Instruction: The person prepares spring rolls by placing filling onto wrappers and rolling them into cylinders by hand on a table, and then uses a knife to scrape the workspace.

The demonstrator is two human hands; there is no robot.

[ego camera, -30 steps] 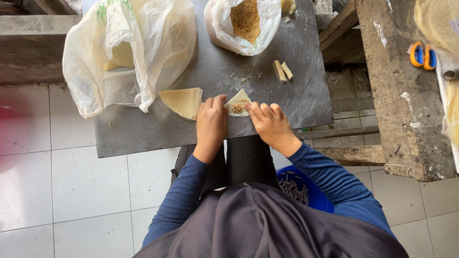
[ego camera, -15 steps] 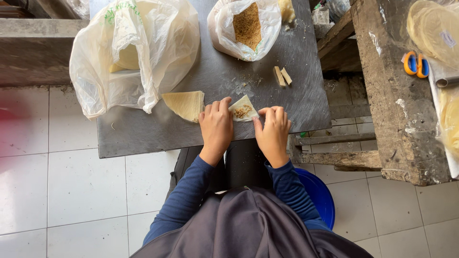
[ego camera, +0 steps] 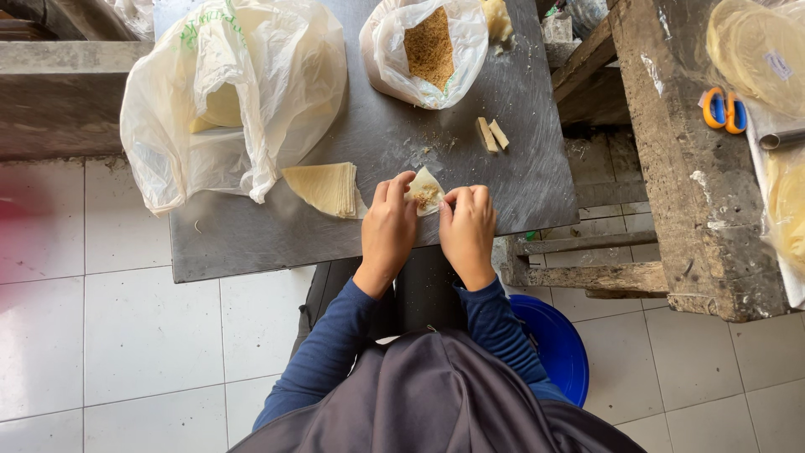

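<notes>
pastry wrapper [ego camera: 425,190] with brown filling on it lies near the front edge of the grey table [ego camera: 537,180], pinched at its two sides by curled fingers of the left hand [ego camera: 388,223] and the right hand [ego camera: 466,225], both resting on the table; just left sits a stack of wrappers [ego camera: 321,186], then a big plastic bag [ego camera: 231,92]; behind, a bag of brown filling [ego camera: 426,49] and two small folded pieces [ego camera: 491,134]
</notes>
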